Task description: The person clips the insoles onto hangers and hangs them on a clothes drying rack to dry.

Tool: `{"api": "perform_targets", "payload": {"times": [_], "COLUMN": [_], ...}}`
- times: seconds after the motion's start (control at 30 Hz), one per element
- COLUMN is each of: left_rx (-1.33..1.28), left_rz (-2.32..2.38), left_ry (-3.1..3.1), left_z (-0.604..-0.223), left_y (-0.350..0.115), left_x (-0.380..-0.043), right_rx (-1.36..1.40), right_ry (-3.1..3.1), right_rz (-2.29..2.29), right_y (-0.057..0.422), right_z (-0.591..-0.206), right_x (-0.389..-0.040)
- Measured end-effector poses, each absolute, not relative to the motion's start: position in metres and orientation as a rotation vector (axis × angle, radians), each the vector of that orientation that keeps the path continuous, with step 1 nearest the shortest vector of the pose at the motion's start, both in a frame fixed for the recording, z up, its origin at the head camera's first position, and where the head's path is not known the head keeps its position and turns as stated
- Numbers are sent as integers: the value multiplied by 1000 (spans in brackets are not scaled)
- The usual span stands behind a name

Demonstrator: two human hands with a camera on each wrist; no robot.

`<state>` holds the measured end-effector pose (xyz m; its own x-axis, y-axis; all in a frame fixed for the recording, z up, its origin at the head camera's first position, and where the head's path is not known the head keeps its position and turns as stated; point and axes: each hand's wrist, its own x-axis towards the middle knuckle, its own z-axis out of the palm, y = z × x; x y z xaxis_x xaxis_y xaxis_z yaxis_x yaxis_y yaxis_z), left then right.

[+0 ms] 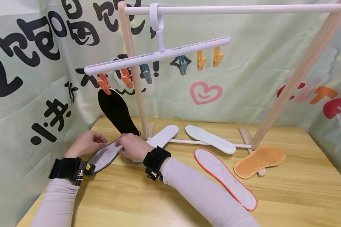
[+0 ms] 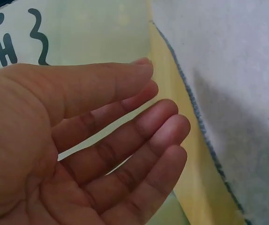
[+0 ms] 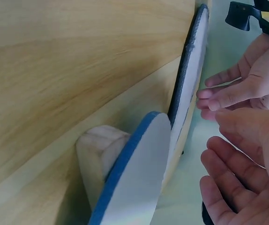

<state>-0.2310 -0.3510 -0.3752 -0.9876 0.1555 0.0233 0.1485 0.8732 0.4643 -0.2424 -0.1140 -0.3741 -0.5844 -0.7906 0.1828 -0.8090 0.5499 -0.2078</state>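
Both hands hover over a grey insole with a dark edge (image 1: 103, 156), which lies on the table at the left. My left hand (image 1: 86, 143) is at its left side, fingers loosely bent and holding nothing; the left wrist view has the fingertips just beside the insole's edge (image 2: 188, 91). My right hand (image 1: 134, 146) is over its right side, with relaxed fingers and nothing between them in the right wrist view. Behind the hands, a black insole (image 1: 116, 110) has its top at the leftmost orange clip (image 1: 103, 83). A white insole (image 1: 166, 135), blue-edged in the right wrist view, lies partly behind my right hand.
A lilac hanger (image 1: 159, 56) with several coloured clips hangs tilted from the rack's white bar (image 1: 233, 8). Rightward lie another white insole (image 1: 210, 138), a red-edged insole (image 1: 225, 178) and an orange insole (image 1: 260, 160). Wooden rack feet (image 1: 245, 137) stand on the table (image 1: 298, 186).
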Motion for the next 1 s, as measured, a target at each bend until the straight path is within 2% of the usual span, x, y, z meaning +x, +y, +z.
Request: {"api": "perform_targets", "payload": {"times": [0.2, 1.0], "left_rx": [194, 259], "left_rz": [731, 753], "left_ry": [2989, 3011], "left_z": [-381, -387], "left_y": [-350, -346], "left_x": [-231, -232], "right_rx": [1368, 1194], "right_ry": [-2704, -2536], "right_rz": [387, 25], "right_y": [-116, -126], "right_z": [-379, -394], "right_x": [-241, -234]}}
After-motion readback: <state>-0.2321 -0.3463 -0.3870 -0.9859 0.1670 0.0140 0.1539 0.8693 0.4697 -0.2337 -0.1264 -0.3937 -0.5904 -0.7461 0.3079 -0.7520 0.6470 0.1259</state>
